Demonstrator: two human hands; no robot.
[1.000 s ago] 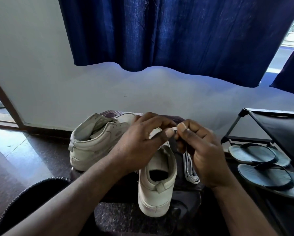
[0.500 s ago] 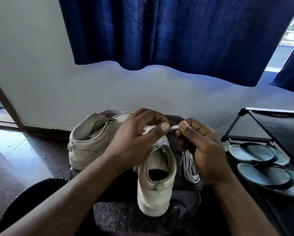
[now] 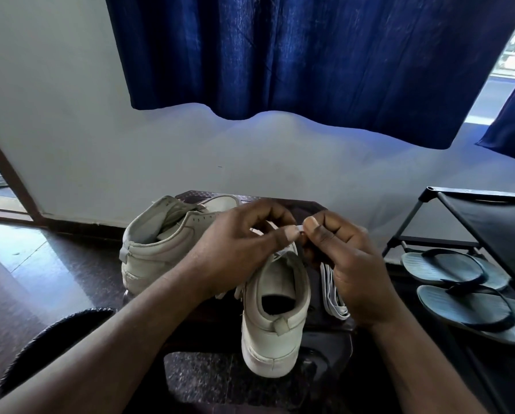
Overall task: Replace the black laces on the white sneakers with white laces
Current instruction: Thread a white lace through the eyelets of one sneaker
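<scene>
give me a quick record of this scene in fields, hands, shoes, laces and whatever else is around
left hand: pinches flat white lace end
right hand: pinches the same lace end
near shoe: white leather sneaker, upright, heel toward camera, under the hands
other shoe: second white sneaker, tilted, to its left
spare lace: folded white lace bundle, right of the near sneaker
far right: grey-blue flip-flops in black metal rack
</scene>
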